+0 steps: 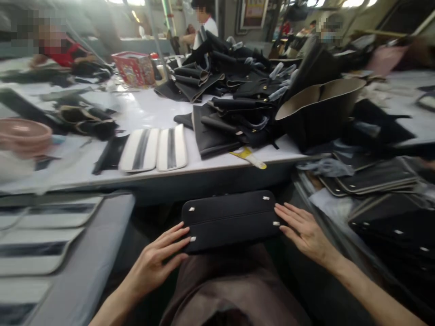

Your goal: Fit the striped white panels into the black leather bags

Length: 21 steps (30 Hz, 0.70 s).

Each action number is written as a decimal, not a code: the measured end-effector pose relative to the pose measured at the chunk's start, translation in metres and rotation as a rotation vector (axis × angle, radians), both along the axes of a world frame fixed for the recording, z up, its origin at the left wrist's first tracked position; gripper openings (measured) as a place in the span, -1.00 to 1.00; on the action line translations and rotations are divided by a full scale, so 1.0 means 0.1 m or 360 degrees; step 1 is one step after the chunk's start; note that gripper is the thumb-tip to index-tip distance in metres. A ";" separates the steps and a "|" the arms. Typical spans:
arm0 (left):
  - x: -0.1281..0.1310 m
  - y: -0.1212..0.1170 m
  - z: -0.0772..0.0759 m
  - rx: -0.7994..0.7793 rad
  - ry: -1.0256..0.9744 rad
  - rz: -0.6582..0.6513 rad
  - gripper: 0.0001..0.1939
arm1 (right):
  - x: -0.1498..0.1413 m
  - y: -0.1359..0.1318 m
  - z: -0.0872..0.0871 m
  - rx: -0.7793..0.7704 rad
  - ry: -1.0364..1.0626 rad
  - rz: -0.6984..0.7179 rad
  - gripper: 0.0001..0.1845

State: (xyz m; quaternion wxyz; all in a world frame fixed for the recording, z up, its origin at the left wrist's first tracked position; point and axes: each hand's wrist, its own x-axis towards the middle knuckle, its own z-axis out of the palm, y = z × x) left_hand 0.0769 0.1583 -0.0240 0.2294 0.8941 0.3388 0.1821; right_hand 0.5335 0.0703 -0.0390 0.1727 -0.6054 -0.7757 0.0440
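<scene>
Two hands [228,242] at black panel's [231,222] short edges

Lower centre, a narrow dark gap lies open between the grey-topped side table [98,253] at lower left and the stacked black panels [390,217] at right. Above it, the white tabletop's front edge [217,170] bars a straight reach; mid-left, bare white surface offers passage behind two white, grey-striped panels [154,149]. A black leather-like heap [238,104] blocks upper centre.

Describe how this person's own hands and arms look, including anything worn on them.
The left hand and right hand are gloveless and slender-fingered, with no ring or watch visible. No sleeve shows on the left forearm or right forearm.
</scene>
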 end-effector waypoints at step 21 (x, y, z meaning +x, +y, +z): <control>-0.03 0.09 -0.16 0.0636 -0.0048 -0.0379 -0.59 | 0.09 0.02 -0.14 0.0134 -0.0153 0.0219 -0.49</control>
